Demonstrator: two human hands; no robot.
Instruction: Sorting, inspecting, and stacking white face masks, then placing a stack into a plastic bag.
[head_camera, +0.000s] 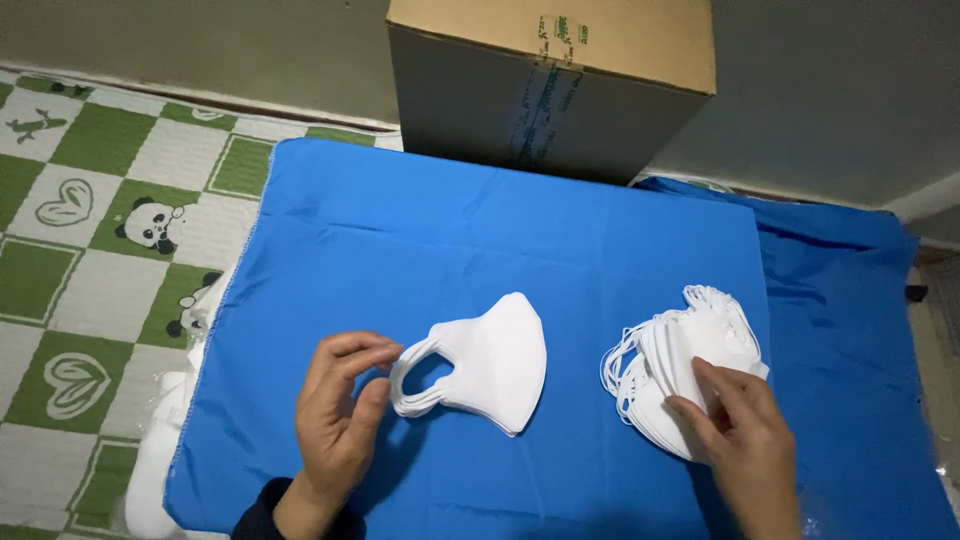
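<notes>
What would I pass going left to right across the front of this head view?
Green-and-white panda mat → left hand → small stack of white masks on the blue cloth → larger fanned pile of masks → right hand resting on that pile.

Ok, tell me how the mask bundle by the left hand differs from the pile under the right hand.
The left bundle is squared up, edges aligned; the right pile is fanned out, its ear loops splayed. The left bundle looks thinner, while the right pile spreads wider. The left hand pinches the left bundle's ear loops at the edge; the right hand lies flat on top of the right pile. Both are white folded face masks lying on the blue cloth.
</notes>
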